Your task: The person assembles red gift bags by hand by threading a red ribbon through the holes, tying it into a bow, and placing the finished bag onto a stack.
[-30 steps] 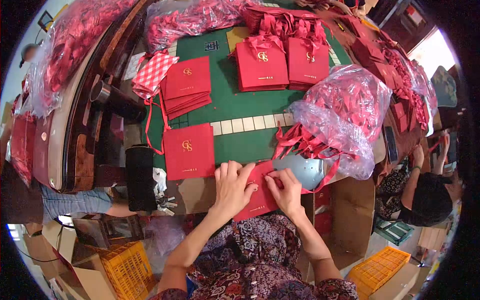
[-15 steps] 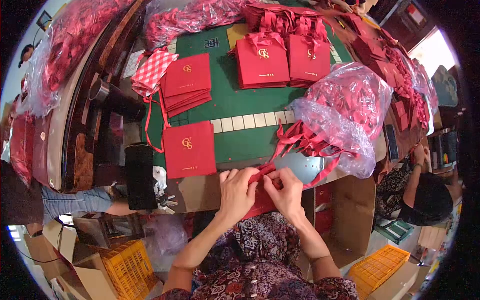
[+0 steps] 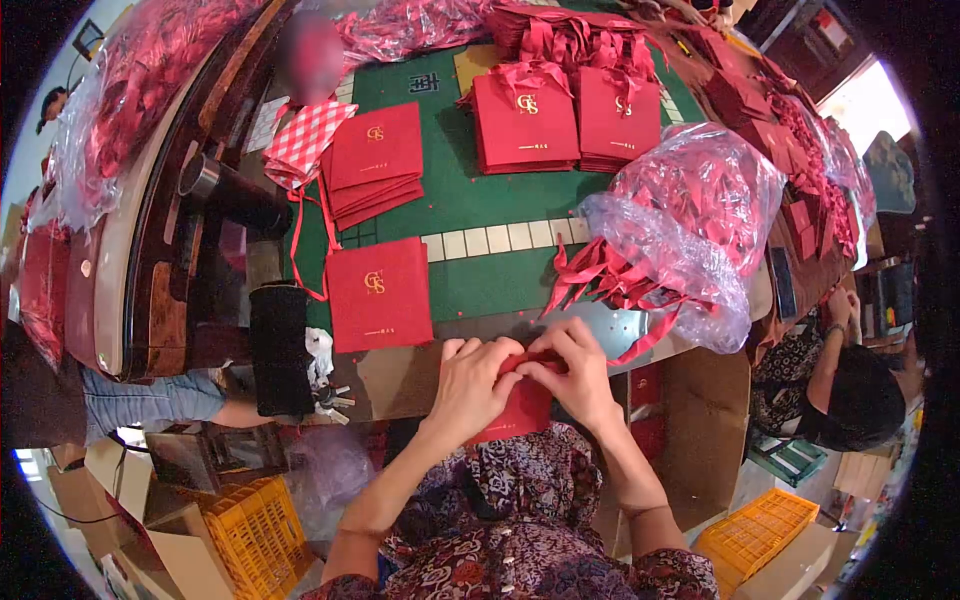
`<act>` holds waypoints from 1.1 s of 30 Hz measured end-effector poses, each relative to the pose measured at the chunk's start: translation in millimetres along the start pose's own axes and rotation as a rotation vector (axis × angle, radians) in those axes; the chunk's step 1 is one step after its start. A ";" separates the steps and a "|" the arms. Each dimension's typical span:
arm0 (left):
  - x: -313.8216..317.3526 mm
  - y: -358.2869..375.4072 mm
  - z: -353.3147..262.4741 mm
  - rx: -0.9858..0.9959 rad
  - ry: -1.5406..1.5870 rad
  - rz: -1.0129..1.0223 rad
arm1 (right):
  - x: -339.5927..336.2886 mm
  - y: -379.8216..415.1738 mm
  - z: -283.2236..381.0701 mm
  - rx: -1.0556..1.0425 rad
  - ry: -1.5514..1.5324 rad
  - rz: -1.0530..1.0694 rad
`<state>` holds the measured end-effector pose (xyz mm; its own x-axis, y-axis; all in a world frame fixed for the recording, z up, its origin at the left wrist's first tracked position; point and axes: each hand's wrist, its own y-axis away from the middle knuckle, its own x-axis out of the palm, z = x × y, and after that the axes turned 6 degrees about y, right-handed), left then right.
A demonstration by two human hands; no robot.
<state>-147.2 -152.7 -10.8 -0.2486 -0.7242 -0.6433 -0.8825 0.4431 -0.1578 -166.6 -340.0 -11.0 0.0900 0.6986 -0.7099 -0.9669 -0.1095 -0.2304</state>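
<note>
At the near edge of the table, my left hand (image 3: 474,384) and my right hand (image 3: 570,374) pinch the top of a red bag (image 3: 518,412) between them, fingertips close together. The bag hangs in front of my patterned shirt. Left of it on the table lies a single red bag (image 3: 378,295) with gold letters. A stack of red bags (image 3: 375,155) is behind that one, beside a red-and-white checked cloth (image 3: 308,143). Red ribbons (image 3: 600,275) stick out of a clear plastic bag (image 3: 695,200) to the right.
Two piles of red bags (image 3: 526,125) with ribbon handles stand at the back. A dark tumbler (image 3: 235,195) and a black case (image 3: 279,350) are at the left. Yellow crates (image 3: 262,540) sit on the floor. A co-worker (image 3: 850,390) is at the right.
The red bag between my hands now shows more of its lower front. My fingertips have shifted slightly along its top. A blurred patch has appeared at the upper left.
</note>
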 end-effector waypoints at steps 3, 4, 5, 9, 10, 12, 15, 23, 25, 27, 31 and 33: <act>-4.8 0.5 3.8 0.009 0.074 0.022 | -8.8 -3.0 -9.0 0.035 -0.184 0.048; -5.2 0.6 4.0 0.009 0.075 0.023 | -8.9 -1.9 -15.5 0.057 -0.212 0.078; -5.0 0.8 4.0 -0.009 0.072 0.044 | -9.5 -1.7 -20.1 0.079 -0.239 0.108; -9.1 -1.4 -3.3 0.090 -0.022 0.101 | -16.5 -9.7 -25.3 0.011 -0.246 0.306; -7.5 -0.6 -3.8 0.130 -0.046 0.086 | -17.2 -11.5 -27.1 0.012 -0.248 0.305; -9.1 -0.3 -4.0 0.169 -0.057 0.095 | -19.6 -15.7 -31.4 0.029 -0.250 0.425; -5.3 0.1 -1.1 0.256 -0.099 0.088 | -24.3 -23.1 -31.7 -0.031 -0.228 0.475; -8.3 -3.2 -1.6 0.338 -0.161 0.061 | -15.4 -25.5 -39.2 0.079 -0.518 0.569; -11.2 -5.2 -2.8 0.303 -0.073 0.041 | -12.1 -23.0 -36.8 0.100 -0.549 0.522; -14.9 -10.2 -3.8 0.289 -0.053 0.035 | -8.5 -22.1 -35.9 0.126 -0.583 0.480; -18.2 -16.1 1.1 0.232 0.037 0.102 | -2.4 -17.7 -34.1 0.223 -0.664 0.429; -19.6 -18.3 0.7 0.210 0.084 0.116 | 3.3 -14.0 -38.3 0.269 -0.701 0.401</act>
<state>-125.9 -146.2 4.2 -0.3834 -0.6994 -0.6032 -0.7462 0.6194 -0.2440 -143.7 -363.2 -35.6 -0.3547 0.9288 -0.1071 -0.9257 -0.3328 0.1795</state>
